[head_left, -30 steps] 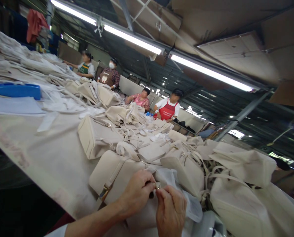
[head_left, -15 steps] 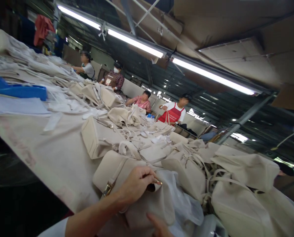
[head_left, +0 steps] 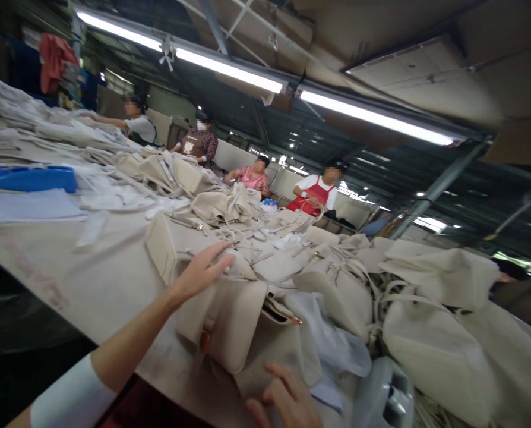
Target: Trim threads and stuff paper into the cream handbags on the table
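A cream bag [head_left: 269, 351] lies on its side near the table's front edge, its mouth partly open at a dark gap with a small gold-coloured fitting. Its flap [head_left: 236, 324] hangs toward the left. Above the bag's upper left side is my left hand [head_left: 203, 267], fingers apart and holding nothing. My right hand [head_left: 285, 399] is at the bottom of the view in front of the bag, its fingers spread and somewhat blurred. Clear plastic wrapping [head_left: 332, 333] lies beside the bag on the right.
Many cream bags [head_left: 439, 351] are heaped to the right and behind. A blue tray [head_left: 34, 178] and white sheets [head_left: 25, 206] lie at the left. A grey plastic object [head_left: 385, 392] stands front right. Several people [head_left: 316, 193] are across the table.
My left hand has let go of the bag's edge and moved up and left. The flap now hangs folded over to the left. My right hand shows more fully.
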Demonstrator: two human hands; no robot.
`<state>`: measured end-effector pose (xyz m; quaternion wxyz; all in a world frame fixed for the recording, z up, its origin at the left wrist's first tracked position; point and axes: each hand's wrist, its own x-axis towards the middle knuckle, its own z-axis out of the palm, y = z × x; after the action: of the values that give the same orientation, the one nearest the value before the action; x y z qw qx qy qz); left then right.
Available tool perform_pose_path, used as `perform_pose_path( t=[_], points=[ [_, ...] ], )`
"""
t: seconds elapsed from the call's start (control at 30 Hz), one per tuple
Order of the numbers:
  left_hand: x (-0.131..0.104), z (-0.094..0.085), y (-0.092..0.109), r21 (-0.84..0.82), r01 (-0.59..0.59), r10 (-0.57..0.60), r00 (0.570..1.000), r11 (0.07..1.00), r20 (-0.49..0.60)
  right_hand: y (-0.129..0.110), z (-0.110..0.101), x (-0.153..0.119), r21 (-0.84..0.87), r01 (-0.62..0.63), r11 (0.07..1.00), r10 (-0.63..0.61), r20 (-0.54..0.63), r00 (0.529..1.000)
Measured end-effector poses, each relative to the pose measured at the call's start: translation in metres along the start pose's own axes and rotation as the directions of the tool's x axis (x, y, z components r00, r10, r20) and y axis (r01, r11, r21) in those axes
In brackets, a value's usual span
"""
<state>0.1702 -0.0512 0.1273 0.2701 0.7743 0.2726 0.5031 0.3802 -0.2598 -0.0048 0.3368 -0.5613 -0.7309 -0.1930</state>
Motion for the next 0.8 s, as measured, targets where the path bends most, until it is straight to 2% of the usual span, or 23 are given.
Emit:
perform_pose_path(
  t=[0.07,0.1,0.17,0.27,0.37,0.4,0.47,0.53,0.63,0.7,0.8],
  points=[
    [0.014,-0.001,0.0,-0.084,0.037,-0.024,0.989,0.996,0.149,-0.011,-0.002,0.011,-0.093,0.007,0.996,-0.009,-0.021,1.0],
    [0.02,-0.001,0.004,-0.124,0.047,-0.027,0.988,0.991,0.155,-0.018,-0.003,0.019,-0.117,-0.011,0.993,0.013,0.015,1.0],
    [0.034,-0.003,0.021,-0.203,0.044,-0.027,0.996,0.978,0.083,-0.032,-0.004,0.039,-0.101,-0.09,0.991,0.103,0.137,0.985],
    [0.055,-0.01,0.06,-0.244,-0.006,0.004,1.0,0.97,-0.01,-0.046,-0.006,0.073,0.018,-0.196,0.98,0.184,0.28,0.942],
    [0.069,-0.013,0.086,-0.154,-0.073,0.081,0.995,0.985,0.052,-0.045,-0.003,0.095,0.141,-0.289,0.947,0.235,0.313,0.92],
    [0.07,-0.011,0.085,-0.127,-0.072,0.084,0.992,0.989,0.095,-0.042,0.0,0.098,0.15,-0.313,0.938,0.253,0.324,0.912],
    [0.065,-0.003,0.069,-0.089,-0.037,0.049,0.99,0.995,0.131,-0.034,0.011,0.098,0.115,-0.347,0.931,0.29,0.346,0.892],
    [0.053,0.007,0.042,-0.048,0.011,-0.009,0.999,0.999,0.037,-0.026,0.023,0.09,0.072,-0.356,0.932,0.311,0.346,0.885],
    [0.034,0.014,0.005,-0.042,0.099,-0.102,0.992,0.994,-0.079,-0.016,0.033,0.066,0.064,-0.323,0.944,0.285,0.33,0.9],
    [0.026,0.011,-0.004,-0.028,0.142,-0.144,0.984,0.989,-0.106,-0.014,0.032,0.042,0.065,-0.292,0.954,0.254,0.337,0.906],
    [0.02,-0.003,0.002,0.113,0.185,-0.184,0.983,0.976,-0.019,-0.012,0.023,-0.006,0.142,-0.278,0.95,0.224,0.313,0.923]
  ],
)
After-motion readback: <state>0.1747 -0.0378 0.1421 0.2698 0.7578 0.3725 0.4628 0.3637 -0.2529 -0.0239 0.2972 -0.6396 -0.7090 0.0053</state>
